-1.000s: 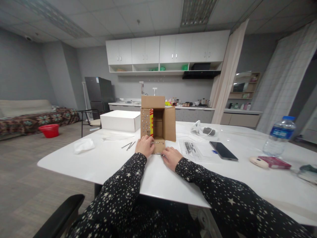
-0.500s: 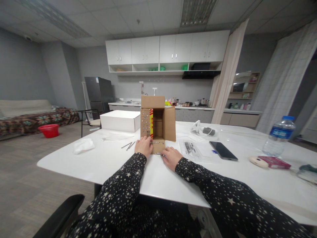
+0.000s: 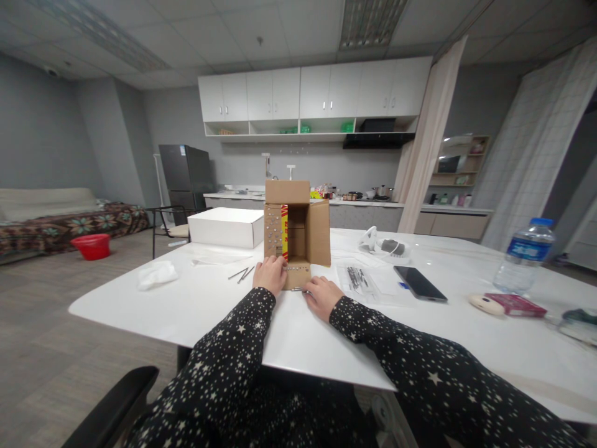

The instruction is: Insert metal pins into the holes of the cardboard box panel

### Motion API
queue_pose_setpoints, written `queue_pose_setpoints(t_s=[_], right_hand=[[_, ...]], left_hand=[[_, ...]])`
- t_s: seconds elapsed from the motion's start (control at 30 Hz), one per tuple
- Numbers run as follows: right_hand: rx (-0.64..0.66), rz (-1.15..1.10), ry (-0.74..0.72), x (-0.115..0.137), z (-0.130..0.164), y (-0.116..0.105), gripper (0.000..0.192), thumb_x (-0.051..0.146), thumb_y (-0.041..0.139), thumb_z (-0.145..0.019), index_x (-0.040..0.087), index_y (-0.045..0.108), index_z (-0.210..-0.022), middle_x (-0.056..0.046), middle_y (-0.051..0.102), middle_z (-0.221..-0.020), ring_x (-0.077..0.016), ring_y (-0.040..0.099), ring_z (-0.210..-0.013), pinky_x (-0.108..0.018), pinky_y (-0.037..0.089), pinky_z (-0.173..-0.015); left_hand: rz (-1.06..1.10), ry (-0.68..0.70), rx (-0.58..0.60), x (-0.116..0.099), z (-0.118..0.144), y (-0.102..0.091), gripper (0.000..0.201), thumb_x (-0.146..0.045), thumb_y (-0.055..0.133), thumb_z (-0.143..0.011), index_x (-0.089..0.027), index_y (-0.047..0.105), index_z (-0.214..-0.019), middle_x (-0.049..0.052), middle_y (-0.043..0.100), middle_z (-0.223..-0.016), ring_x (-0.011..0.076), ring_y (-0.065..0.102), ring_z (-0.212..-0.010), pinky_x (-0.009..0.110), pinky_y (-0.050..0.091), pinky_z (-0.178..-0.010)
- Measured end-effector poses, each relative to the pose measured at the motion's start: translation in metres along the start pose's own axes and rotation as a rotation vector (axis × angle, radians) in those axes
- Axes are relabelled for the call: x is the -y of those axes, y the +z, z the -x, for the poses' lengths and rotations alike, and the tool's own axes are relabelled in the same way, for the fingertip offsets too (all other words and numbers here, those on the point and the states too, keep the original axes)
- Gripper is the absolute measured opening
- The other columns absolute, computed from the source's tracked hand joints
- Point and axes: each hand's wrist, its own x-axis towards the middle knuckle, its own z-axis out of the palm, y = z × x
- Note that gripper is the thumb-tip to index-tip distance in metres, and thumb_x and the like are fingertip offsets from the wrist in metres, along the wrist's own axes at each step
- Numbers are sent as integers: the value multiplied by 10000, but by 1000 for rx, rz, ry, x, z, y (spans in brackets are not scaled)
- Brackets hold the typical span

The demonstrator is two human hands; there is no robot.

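Cardboard box (image 3: 298, 227) stands on its side mid-table (image 3: 186, 305), mouth toward you, flaps spread, small metal screws or studs stuck through the left and bottom flaps. Your left hand (image 3: 270, 275) lies curled against the lower left flap, bracing it. Your right hand (image 3: 319, 295) pinches a thin metal pin or nail (image 3: 298, 289) at the bottom flap's edge. The box looks light, stiff but dentable; hold it by the flap creases. The pin is probably slick; grip near its head.

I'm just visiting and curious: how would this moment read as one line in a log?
left hand: on front flap of cardboard box | right hand: fingers pinching small metal pin at flap edge | box open toward person | table: loose pins, phone
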Motion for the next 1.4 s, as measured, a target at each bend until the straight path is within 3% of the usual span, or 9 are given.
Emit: queue_pose_setpoints(t_s=[0.87,1.23,1.4], right_hand=[[-15,-2,-3,-1,0,1,248,239,428,-904,215,634,-1040,-73,591,-1028,-203,504,-955,-312,373,-785],[-25,7,-7,-1,0,2,247,240,428,-900,215,638,-1025,-70,594,-1026,-208,511,-948,-316,374,-767],[-22,3,-6,-2,-1,3,246,253,420,-910,207,636,-1020,-76,591,-1026,-205,507,-949,-316,371,-777]], left_hand=[[-42,-34,-5,2,-1,3,125,-236,467,-815,-211,568,-885,66,656,-973,252,563,-995,391,389,-834],[13,-66,-76,-7,1,-10,128,-244,462,-834,-204,569,-892,66,647,-974,240,564,-980,379,382,-853],[60,-44,-165,-6,-1,-7,84,-246,489,-828,-211,557,-864,46,648,-930,219,572,-942,359,386,-833]])
